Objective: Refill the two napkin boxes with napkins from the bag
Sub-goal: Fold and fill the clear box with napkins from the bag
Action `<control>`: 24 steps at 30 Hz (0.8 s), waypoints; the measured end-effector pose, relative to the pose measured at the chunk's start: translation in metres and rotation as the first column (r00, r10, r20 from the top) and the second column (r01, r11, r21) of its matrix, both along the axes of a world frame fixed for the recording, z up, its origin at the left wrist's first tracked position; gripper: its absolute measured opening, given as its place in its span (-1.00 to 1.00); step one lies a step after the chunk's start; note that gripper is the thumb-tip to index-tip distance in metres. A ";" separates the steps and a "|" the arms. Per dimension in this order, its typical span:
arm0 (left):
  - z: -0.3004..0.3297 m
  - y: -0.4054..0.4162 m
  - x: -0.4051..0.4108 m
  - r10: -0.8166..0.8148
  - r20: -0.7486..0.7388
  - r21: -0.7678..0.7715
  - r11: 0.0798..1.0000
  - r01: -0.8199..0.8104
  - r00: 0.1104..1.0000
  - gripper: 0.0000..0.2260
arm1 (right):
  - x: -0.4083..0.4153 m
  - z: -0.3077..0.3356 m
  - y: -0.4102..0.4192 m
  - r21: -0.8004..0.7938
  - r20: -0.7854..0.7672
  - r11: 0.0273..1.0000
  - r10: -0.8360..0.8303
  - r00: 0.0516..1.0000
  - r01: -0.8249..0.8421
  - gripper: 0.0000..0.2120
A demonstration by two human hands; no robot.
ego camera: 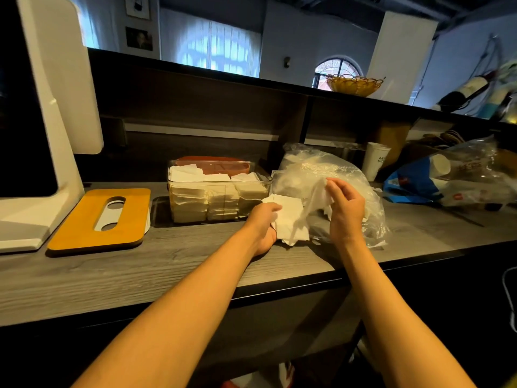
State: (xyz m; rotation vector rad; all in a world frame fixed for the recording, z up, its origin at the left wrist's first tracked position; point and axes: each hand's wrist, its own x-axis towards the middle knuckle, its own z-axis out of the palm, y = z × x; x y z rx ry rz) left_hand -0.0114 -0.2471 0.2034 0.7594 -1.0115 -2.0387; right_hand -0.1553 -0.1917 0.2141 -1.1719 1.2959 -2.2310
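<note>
Two bare forearms reach from the bottom edge over the grey wood-grain counter, nearest of all in view. At the far left stands a white terminal stand, its base resting on the counter. Just right of that base lies a wooden lid with a slot cut through it, flat on the counter. Further right sits the clear napkin box, packed with upright stacks of white napkins, a reddish-brown lid lying behind it. Just beside the box's right end, the left hand curls its fingers around a bunch of napkins, holding them low over the counter at the mouth of the bag. The right hand pinches a crumpled fold of the clear plastic bag between thumb and fingertips, lifting it a little. The bag slumps on the counter just right of the box, with more white paper showing through the film. Behind the bag stands a white paper cup, and to the far right lies a blue and clear bag with paper cups inside. On the raised ledge above sits a wicker basket.
</note>
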 end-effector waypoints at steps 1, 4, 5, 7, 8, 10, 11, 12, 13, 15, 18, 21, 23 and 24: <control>0.001 0.001 0.001 -0.013 -0.019 0.020 1.000 0.013 1.000 -0.74 | -0.001 0.002 0.003 -0.028 0.098 0.997 0.076 0.992 -0.073 -0.90; -0.001 -0.003 0.001 -0.047 -0.073 0.004 0.999 0.047 0.996 -0.68 | 0.002 0.006 0.006 0.019 0.169 0.958 0.280 0.945 -0.287 -0.88; -0.002 -0.005 0.001 -0.067 -0.072 -0.018 0.998 0.066 0.995 -0.65 | 0.005 0.004 0.005 0.118 0.086 0.953 0.269 0.959 -0.278 -0.88; -0.002 -0.005 0.001 -0.115 -0.051 -0.055 0.992 0.112 0.992 -0.62 | 0.011 -0.001 0.001 0.318 -0.174 0.940 0.190 0.966 -0.127 -0.88; -0.001 -0.003 0.001 -0.133 -0.030 -0.064 0.989 0.131 0.991 -0.65 | 0.012 -0.004 -0.002 0.366 -0.285 0.930 0.161 0.945 -0.048 -0.88; -0.003 0.000 -0.001 -0.124 0.042 -0.119 0.985 0.129 0.991 -0.82 | 0.011 -0.008 -0.006 0.405 -0.406 0.913 0.137 0.903 0.044 -0.86; -0.004 0.001 -0.001 -0.105 0.077 -0.168 0.979 0.116 0.992 -0.83 | 0.010 -0.008 -0.006 0.413 -0.420 0.908 0.124 0.899 0.067 -0.84; -0.005 0.002 -0.002 -0.087 0.106 -0.204 0.973 0.108 0.991 -0.74 | 0.009 -0.008 -0.006 0.410 -0.409 0.909 0.107 0.906 0.078 -0.83; -0.007 0.001 -0.004 -0.070 0.119 -0.226 0.969 0.096 0.990 -0.66 | 0.008 -0.008 -0.007 0.394 -0.395 0.915 0.083 0.915 0.087 -0.80; -0.007 0.002 -0.004 -0.020 0.107 -0.235 0.971 0.045 0.994 -0.59 | 0.008 -0.006 -0.008 0.352 -0.359 0.931 0.032 0.933 0.103 -0.75; -0.007 -0.001 -0.004 0.072 0.052 -0.228 0.972 -0.058 0.996 -0.59 | 0.010 -0.004 -0.008 0.361 -0.257 0.931 0.040 0.966 0.057 -0.69; -0.008 -0.003 -0.004 0.107 0.060 -0.284 0.955 -0.086 0.992 -0.59 | 0.010 -0.006 -0.006 0.448 -0.244 0.894 0.154 0.957 -0.029 -0.77; -0.007 -0.002 -0.005 0.098 0.047 -0.262 0.961 -0.082 0.994 -0.63 | 0.009 -0.008 -0.006 0.414 -0.297 0.910 0.128 0.946 0.007 -0.87; -0.005 -0.001 -0.006 0.095 0.030 -0.228 0.970 -0.086 0.995 -0.67 | 0.008 -0.008 -0.005 0.375 -0.301 0.927 0.097 0.949 0.025 -0.92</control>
